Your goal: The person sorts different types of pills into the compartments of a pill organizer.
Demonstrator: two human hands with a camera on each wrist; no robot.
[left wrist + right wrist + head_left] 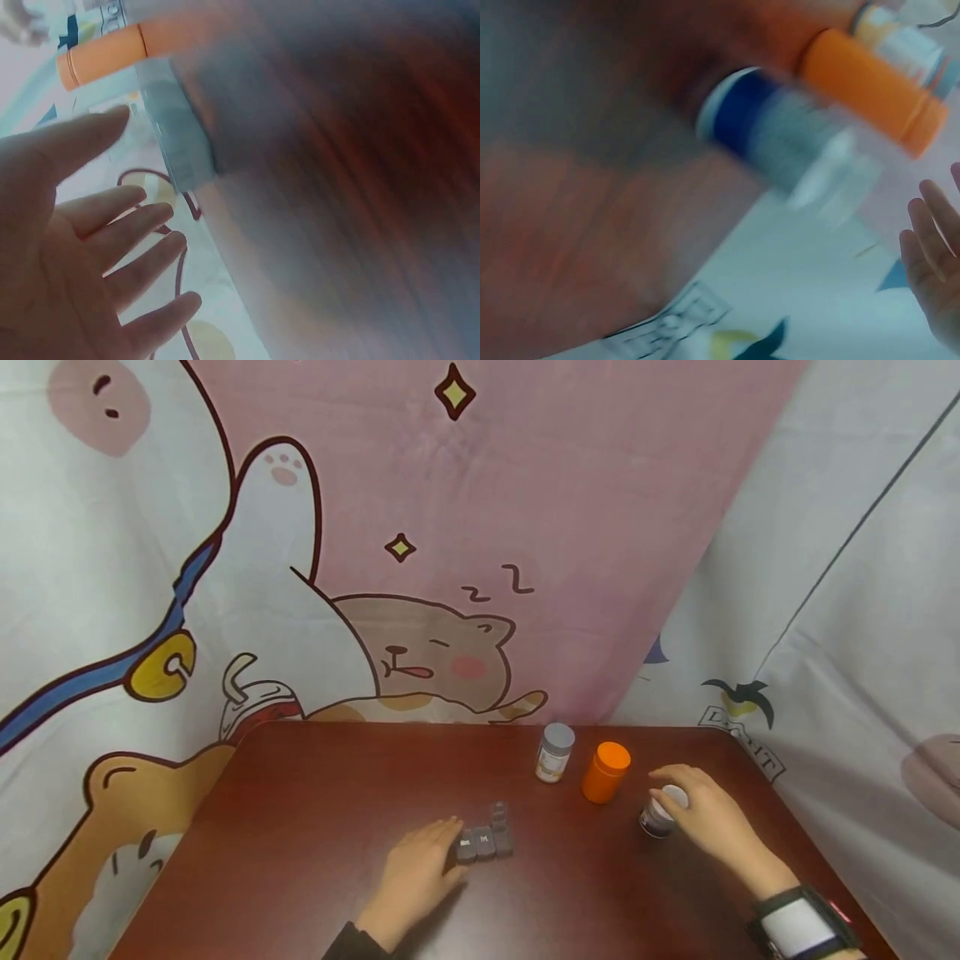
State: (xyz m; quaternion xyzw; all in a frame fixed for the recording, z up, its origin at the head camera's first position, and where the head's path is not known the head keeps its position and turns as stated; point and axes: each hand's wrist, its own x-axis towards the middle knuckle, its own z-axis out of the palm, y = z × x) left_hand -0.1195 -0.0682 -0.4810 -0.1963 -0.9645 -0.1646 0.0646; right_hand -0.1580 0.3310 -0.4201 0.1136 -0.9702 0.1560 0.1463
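Both our hands are free, nothing grasped: left hand (417, 866) has its fingers extended and thumb apart, right hand (708, 818) has its fingers reaching out with a gap to the thumb. Nearest to us: dark sleeve (356, 945) at the left wrist, band with a white face (798, 928) on the right. Gray key cluster (484, 843) lies on the dark red-brown table (337, 785), right beside our left fingertips; it's keyboard-style caps joined together, white lettering on two of them, too small for us to read surely. Our left hand covers its left end in the head view; contact, we can't tell. White-lidded jar (655, 821) stands upright at our right hand, thumb and fingers partly blocking its lid from above. Right wrist view is blurred but shows a blue band on it and the visible fingers apart from it; thumb contact we can't confirm. Further out, orange bottle (604, 775), upright and capped, between that jar and the gray-lidded bottle (553, 756), which is upright, pale-labelled, near the far edge. All three have lids on, so contents are hidden from us. Behind the table hangs a cartoon-printed cloth (600, 485), pink and white, with a sleeping bear.
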